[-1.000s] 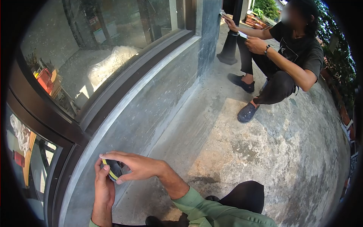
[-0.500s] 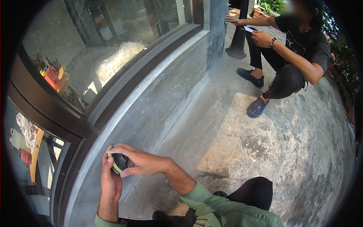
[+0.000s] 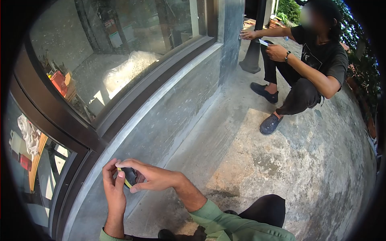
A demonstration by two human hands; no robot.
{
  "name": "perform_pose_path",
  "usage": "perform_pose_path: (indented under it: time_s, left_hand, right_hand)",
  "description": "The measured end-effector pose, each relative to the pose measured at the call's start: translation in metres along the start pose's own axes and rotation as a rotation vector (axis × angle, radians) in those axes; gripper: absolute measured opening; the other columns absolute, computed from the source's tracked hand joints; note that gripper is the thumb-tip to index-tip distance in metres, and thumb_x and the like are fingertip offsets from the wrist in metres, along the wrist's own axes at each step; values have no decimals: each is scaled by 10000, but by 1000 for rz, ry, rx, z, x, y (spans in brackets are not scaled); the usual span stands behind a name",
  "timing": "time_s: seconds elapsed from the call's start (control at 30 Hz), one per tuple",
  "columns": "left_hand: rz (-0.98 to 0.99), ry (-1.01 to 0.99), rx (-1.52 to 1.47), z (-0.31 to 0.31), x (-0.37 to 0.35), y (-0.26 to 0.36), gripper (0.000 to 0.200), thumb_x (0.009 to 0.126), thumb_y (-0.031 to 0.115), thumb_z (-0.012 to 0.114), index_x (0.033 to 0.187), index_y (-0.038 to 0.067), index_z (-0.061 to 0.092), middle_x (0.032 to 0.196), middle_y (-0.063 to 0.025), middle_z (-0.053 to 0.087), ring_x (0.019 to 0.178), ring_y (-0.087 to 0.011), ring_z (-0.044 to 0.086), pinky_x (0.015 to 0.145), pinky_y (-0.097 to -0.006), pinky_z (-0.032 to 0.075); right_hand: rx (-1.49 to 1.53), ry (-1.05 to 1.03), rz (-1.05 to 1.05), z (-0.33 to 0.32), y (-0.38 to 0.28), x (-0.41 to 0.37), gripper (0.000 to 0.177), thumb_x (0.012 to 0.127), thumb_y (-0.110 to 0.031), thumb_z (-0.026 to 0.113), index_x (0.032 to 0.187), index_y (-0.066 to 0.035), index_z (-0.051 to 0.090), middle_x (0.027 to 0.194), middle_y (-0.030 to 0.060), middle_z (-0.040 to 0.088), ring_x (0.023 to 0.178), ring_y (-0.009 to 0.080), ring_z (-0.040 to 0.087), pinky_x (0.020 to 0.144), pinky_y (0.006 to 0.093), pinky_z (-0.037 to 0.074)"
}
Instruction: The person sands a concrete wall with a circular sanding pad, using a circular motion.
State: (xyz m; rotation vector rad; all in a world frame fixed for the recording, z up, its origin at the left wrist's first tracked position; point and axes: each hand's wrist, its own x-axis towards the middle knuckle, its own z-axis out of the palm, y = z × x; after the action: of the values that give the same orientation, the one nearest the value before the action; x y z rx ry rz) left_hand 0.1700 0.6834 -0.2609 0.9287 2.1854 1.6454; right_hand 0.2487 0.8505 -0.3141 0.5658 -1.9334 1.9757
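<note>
A small black tape measure (image 3: pixel 129 177) with a yellow strip along its edge sits between my two hands, close to the low grey wall. My left hand (image 3: pixel 114 188) is closed around its left side, with the thumb on the yellow strip. From the right, my right hand (image 3: pixel 156 176) curls over the black casing, fingertips at the upper end and thumb at the lower end. Part of the casing is hidden behind the fingers.
Low concrete wall (image 3: pixel 161 132) with dark window frame (image 3: pixel 116 120) runs along the left. Another person (image 3: pixel 313 68) squats ahead on the stained floor (image 3: pixel 257 160), one hand on the wall's far end, the other holding a white card (image 3: pixel 263 42). A black post (image 3: pixel 252 56) stands there.
The view has shifted slightly, so the scene sits a little lower. My left fingers and thumb have shifted on the tape measure, which appears turned slightly. Both hands still hold it.
</note>
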Motion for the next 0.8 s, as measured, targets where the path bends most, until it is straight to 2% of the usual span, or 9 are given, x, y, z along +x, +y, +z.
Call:
perform_pose_path:
  time_s: [0.07, 0.13, 0.27, 0.33, 0.4, 0.5, 0.6, 0.67, 0.8]
  left_hand:
    - [48, -16, 19, -1, 1, 0, 496, 1016, 339, 578, 1408, 45, 498, 1329, -129, 560, 1247, -232, 518, 1083, -400, 406]
    - [27, -46, -105, -2, 0, 2, 459, 1013, 320, 581, 1379, 47, 530, 1292, -112, 582, 1195, -223, 549, 1066, -394, 423]
    - [-79, -68, -241, -5, 1, 6, 434, 1016, 284, 576, 1383, 57, 532, 1259, -112, 601, 1199, -206, 551, 1060, -386, 431]
    - [-113, -28, -245, -5, 2, 5, 424, 1015, 243, 579, 1392, 57, 529, 1268, -120, 605, 1191, -210, 555, 1056, -369, 436]
    - [-128, -4, -279, -7, 2, 7, 387, 1027, 204, 577, 1384, 59, 539, 1294, -94, 594, 1185, -186, 559, 1043, -344, 443]
    - [-131, -21, -312, -10, 2, 10, 378, 1059, 237, 556, 1401, 80, 526, 1311, -79, 577, 1200, -169, 555, 1040, -345, 458]
    - [-137, -18, -314, -13, 1, 11, 385, 1067, 260, 548, 1410, 87, 519, 1305, -78, 577, 1200, -168, 556, 1042, -348, 457]
    - [-146, -27, -317, -15, 1, 11, 385, 1071, 272, 539, 1409, 88, 521, 1300, -74, 578, 1219, -176, 555, 1045, -352, 456]
    - [-120, -6, -285, -14, 2, 10, 405, 1071, 268, 534, 1430, 82, 509, 1322, -75, 577, 1237, -187, 555, 1044, -354, 454]
  right_hand:
    - [62, -6, 46, -1, -5, 0, 832, 857, -140, 806, 1548, -132, 343, 1488, 186, 401, 1356, 358, 477, 1020, 428, 520]
    - [197, -11, 89, 0, -7, -1, 868, 868, -156, 804, 1575, -134, 300, 1499, 187, 389, 1350, 332, 476, 1001, 424, 533]
    - [219, -44, 122, -1, -1, -1, 873, 889, -126, 786, 1592, -135, 270, 1520, 175, 368, 1316, 271, 488, 984, 393, 542]
    - [96, -17, 50, 1, -3, 1, 874, 899, -123, 780, 1600, -136, 259, 1510, 169, 384, 1275, 241, 517, 949, 377, 547]
    - [189, 7, 70, 7, 2, 2, 871, 908, -124, 772, 1606, -138, 251, 1485, 162, 420, 1227, 227, 551, 918, 369, 542]
    - [162, 37, 62, 12, -1, 3, 873, 912, -148, 779, 1606, -138, 251, 1460, 166, 456, 1198, 227, 573, 921, 376, 542]
    - [73, 79, 94, 18, 4, 3, 868, 911, -220, 789, 1598, -141, 265, 1467, 175, 466, 1272, 273, 547, 989, 407, 525]
    - [-95, 98, -13, 24, 11, 5, 840, 917, -284, 776, 1585, -144, 287, 1497, 180, 454, 1353, 323, 496, 1049, 437, 494]
    - [-79, 155, -56, 31, 10, 7, 792, 937, -297, 752, 1572, -138, 307, 1527, 178, 433, 1403, 353, 448, 1077, 451, 468]
